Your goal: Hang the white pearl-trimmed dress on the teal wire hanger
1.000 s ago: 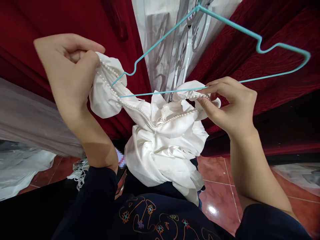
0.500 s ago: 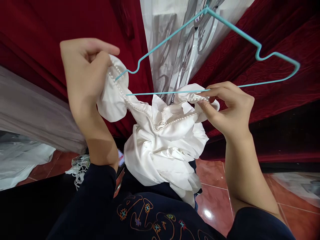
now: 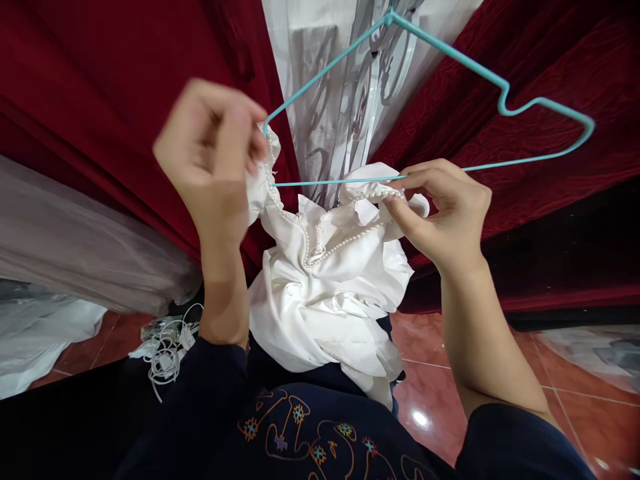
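A white dress [image 3: 325, 300] with a pearl-trimmed neckline hangs bunched in front of my body. Its left shoulder is around the left end of a light blue wire hanger [image 3: 450, 51]. My left hand [image 3: 210, 137], blurred by motion, has its fingers curled at that end, against the dress shoulder and the wire. With thumb and fingers, my right hand [image 3: 443, 210] pinches the pearl-edged right shoulder of the dress, just below the hanger's bottom bar. The bar passes along those fingers, and the hanger's right end sticks out bare beyond them.
Dark red curtains [image 3: 125, 87] hang on both sides, with white fabric and a grey ornamental frame [image 3: 370, 87] between them. White cables [image 3: 165, 360] lie in a heap at lower left. Pale sheer cloth [image 3: 75, 233] hangs at left. The floor has red tiles [image 3: 430, 373].
My left hand has moved right, and the left dress shoulder now sits further along over the hanger's end. The hanger has shifted slightly left. My right hand keeps its pinch.
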Available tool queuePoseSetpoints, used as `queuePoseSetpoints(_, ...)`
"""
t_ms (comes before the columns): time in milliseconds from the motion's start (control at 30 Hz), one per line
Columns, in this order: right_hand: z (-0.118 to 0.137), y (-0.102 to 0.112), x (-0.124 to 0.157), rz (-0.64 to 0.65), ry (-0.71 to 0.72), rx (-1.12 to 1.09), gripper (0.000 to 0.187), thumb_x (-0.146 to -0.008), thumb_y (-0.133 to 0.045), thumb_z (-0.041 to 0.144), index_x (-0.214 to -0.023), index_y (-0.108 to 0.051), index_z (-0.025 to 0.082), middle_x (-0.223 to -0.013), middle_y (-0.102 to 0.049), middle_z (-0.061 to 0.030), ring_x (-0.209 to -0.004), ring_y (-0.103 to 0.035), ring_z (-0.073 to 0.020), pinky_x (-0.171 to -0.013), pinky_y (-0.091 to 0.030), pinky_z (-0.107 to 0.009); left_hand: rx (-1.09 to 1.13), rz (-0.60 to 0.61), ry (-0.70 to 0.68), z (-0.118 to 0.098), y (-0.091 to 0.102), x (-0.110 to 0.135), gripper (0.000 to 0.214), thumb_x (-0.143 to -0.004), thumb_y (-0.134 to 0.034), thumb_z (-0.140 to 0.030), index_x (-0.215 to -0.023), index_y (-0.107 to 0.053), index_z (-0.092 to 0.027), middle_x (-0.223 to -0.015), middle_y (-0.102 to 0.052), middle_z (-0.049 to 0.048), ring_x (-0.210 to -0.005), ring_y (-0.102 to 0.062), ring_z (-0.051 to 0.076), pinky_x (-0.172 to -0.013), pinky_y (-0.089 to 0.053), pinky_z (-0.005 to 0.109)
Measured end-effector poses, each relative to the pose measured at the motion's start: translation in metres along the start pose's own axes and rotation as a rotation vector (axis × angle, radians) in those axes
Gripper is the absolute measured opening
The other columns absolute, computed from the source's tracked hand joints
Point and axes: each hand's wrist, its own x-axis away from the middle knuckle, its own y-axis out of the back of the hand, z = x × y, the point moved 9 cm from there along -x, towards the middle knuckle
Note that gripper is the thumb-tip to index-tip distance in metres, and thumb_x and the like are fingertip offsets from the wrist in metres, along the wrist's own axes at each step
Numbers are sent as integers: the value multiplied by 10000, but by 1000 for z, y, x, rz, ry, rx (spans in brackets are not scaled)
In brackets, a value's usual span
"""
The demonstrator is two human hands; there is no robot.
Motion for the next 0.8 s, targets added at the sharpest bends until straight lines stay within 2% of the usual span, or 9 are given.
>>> queuePoseSetpoints(67, -1, -2, 1, -27, -8, 2, 39, -873, -736, 273, -904, -722, 253, -941, -714, -45, -858, -673, -189, -753, -554, -359, 127, 296, 307, 22, -34, 37, 357, -1069, -544, -263, -793, -738, -147, -684, -677, 24, -572, -620, 98, -518, -442, 219)
queuePoseSetpoints(133, -1, -3, 2, -58, -8, 7, 63, -866, -735, 287, -866, -690, 244, -913, -695, -45, -848, -661, -190, -760, -556, -368, 192, 551, 644, 52, -70, 82, 340, -1061, -569, -393, -958, -774, -141, -857, -773, 79, -722, -733, 150, -614, -556, 234)
queuePoseSetpoints(167, 0, -3, 2, -72, -7, 13, 86, -862, -734, 297, -846, -673, 239, -903, -688, -46, -846, -658, -191, -763, -558, -374, 247, 560, 744, 63, -81, 96, 307, -1048, -599, -408, -1102, -755, -149, -1022, -790, 96, -864, -765, 171, -737, -605, 254)
queuePoseSetpoints(233, 1, -4, 3, -81, -8, 35, 125, -859, -730, 319, -822, -649, 231, -931, -695, -53, -874, -667, -200, -777, -565, -390, 464, 380, 799, 76, -97, 104, 305, -1076, -548, -366, -1296, -653, -183, -1335, -713, 82, -1173, -727, 178, -1014, -578, 293)
queuePoseSetpoints(333, 6, -2, 9, -80, -5, 87, 137, -873, -723, 336, -825, -657, 225, -1165, -722, -84, -1035, -690, -231, -835, -578, -417, 787, 102, 783, 80, -116, 105, 349, -1143, -311, -346, -1282, -595, -197, -1486, -608, 36, -1399, -595, 174, -1145, -489, 337)
queuePoseSetpoints(467, 14, 23, 35, -249, 40, 206, 121, -876, -719, 304, -810, -673, 214, -1385, -653, -93, -1065, -692, -217, -887, -571, -421, 854, -89, 785, 82, -120, 106, 266, -1127, -394, -347, -1070, -608, -200, -1243, -709, 25, -1066, -684, 109, -914, -512, 226)
queuePoseSetpoints(567, 4, 57, 62, -478, 6, 265, 186, -809, -752, 304, -730, -633, 185, -1080, -671, -81, -916, -652, -176, -774, -524, -360, 864, -178, 787, 89, -108, 100, 241, -1108, -460, -314, -955, -605, -197, -983, -704, 22, -752, -577, 71, -710, -451, 182)
queuePoseSetpoints(667, -30, 93, 83, -737, -210, 161, 286, -778, -714, 281, -615, -505, 172, -703, -520, -8, -706, -538, -120, -679, -411, -303, 907, -196, 769, 96, -100, 90, 289, -1121, -416, -285, -892, -567, -192, -862, -654, 16, -661, -504, 72, -633, -430, 183)
queuePoseSetpoints(800, -40, 124, 89, -1087, -251, 112, 369, -826, -606, 318, -574, -369, 190, -575, -348, 34, -568, -321, -76, -638, -276, -306, 838, -150, 782, 100, -99, 84, 295, -1125, -390, -297, -870, -515, -215, -877, -651, 12, -611, -460, 86, -556, -418, 197)
